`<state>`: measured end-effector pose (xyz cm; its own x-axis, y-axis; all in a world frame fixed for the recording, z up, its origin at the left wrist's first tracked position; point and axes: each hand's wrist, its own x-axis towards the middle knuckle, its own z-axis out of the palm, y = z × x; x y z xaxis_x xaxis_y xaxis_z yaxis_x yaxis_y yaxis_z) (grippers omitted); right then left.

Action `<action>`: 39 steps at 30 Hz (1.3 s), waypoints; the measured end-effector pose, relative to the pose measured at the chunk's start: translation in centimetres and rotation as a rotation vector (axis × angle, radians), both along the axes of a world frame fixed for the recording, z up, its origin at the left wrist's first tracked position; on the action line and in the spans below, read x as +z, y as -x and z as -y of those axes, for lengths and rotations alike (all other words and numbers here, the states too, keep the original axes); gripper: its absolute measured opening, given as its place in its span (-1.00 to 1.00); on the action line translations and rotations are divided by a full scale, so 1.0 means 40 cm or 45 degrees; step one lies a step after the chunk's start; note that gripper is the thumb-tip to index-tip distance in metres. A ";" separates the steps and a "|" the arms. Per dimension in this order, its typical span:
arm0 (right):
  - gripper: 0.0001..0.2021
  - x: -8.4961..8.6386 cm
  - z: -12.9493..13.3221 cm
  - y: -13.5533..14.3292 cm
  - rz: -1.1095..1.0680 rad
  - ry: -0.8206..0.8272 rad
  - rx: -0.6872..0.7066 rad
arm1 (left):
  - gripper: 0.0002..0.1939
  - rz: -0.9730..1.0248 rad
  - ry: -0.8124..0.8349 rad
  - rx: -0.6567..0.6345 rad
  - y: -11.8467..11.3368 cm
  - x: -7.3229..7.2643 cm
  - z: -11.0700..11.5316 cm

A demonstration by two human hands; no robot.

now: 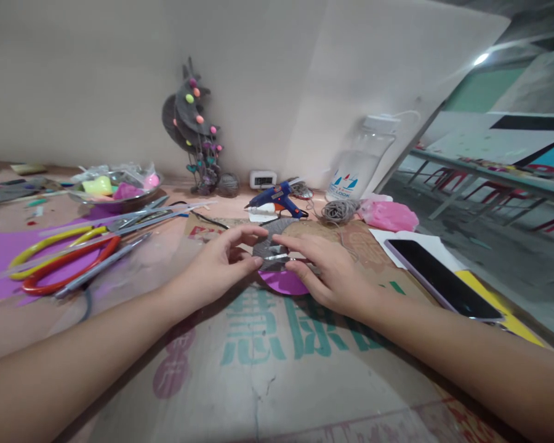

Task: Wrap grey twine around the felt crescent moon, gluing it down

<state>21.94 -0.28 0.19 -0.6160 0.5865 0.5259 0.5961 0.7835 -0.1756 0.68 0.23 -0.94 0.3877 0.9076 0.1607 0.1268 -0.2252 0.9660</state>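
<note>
Gripping partly hidden, ribbed grey piece (268, 248) over cardboard (314, 394) at 9 o'clock with left hand (215, 261), at 3 o'clock with right hand (335, 271), both half-curled | crossed by blurred, shiny strip (275, 258) | overlapping curved purple sheet (284, 282) at 6 o'clock

Pale wall (258, 80) — red stools (501, 194), grey floor (461, 246)

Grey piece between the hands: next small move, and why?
I'd probably steady the grey piece with the left hand and smooth the shiny strip with the right fingers. The strip crosses the grey surface near the right thumb, and both hands are already at the piece's sides.
</note>
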 end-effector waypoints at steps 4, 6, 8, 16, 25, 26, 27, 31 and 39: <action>-0.66 0.004 0.001 0.000 -0.026 0.033 0.023 | -0.64 -0.062 0.030 -0.027 0.000 0.007 0.006; -0.66 0.004 0.000 0.000 -0.025 0.025 0.003 | -0.66 -0.044 0.020 -0.015 -0.001 0.006 0.006; -0.69 0.003 -0.003 -0.002 -0.035 -0.006 -0.052 | -0.69 -0.029 0.021 0.005 -0.001 0.002 0.004; -0.78 -0.001 -0.015 -0.006 0.113 -0.163 -0.112 | -0.70 -0.034 0.054 0.075 -0.001 -0.007 0.000; -0.76 0.002 -0.016 -0.005 0.154 -0.228 -0.131 | -0.70 -0.088 0.019 0.093 -0.003 -0.010 0.000; -0.76 0.001 -0.016 -0.006 0.151 -0.233 -0.128 | -0.71 -0.097 0.014 0.094 -0.003 -0.009 0.001; -0.76 0.000 -0.017 -0.006 0.152 -0.235 -0.126 | -0.71 -0.105 0.009 0.092 -0.003 -0.007 0.003; -0.77 -0.002 -0.020 -0.005 0.177 -0.221 -0.141 | -0.72 -0.099 0.008 0.070 -0.003 -0.004 0.008; -0.77 0.005 -0.019 -0.002 0.251 -0.326 -0.118 | -0.74 -0.122 -0.011 0.060 -0.003 -0.008 0.008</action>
